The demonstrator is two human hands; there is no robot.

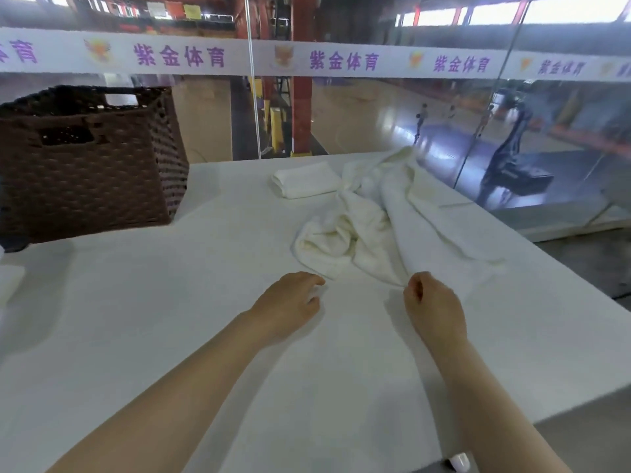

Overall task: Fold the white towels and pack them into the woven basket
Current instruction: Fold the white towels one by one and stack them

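Note:
A crumpled white towel (375, 220) lies in a heap on the white table (170, 319), right of centre. My right hand (433, 308) pinches the towel's near corner between thumb and fingers. My left hand (290, 302) rests on the table just left of the towel's near edge, fingers curled and spread, holding nothing. A folded white towel (305, 180) sits at the far side of the table, touching the heap. The dark brown woven basket (85, 158) stands at the far left; its inside is hidden from here.
A glass wall with a white banner (307, 59) runs behind the table's far edge. The table's right edge (563, 268) drops to a grey floor. A white object (10, 281) sits at the left edge, and a small white item (459, 462) near the front edge.

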